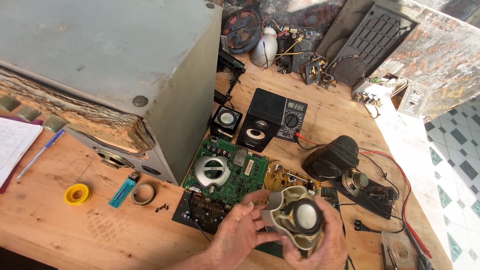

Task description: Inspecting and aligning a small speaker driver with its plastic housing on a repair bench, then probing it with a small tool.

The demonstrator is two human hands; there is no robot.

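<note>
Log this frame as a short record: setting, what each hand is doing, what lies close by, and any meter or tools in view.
Setting: wooden workbench, electronics parts spread out
Left hand: grips the small speaker from its left side
Right hand: cups the speaker from below
Near hands: green circuit board
Meter: multimeter, display on, red lead attached
Left of bench: large grey cabinet, yellow tape roll, blue lighter, pen

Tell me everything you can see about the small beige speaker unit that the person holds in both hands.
The small beige speaker unit has a curved, plastic-looking shell around a round black driver with a pale centre dome. It is tilted, driver facing up toward the camera, held above the wooden workbench. The left hand grips its left side with fingers on the rim; the right hand cups it from below.
</note>
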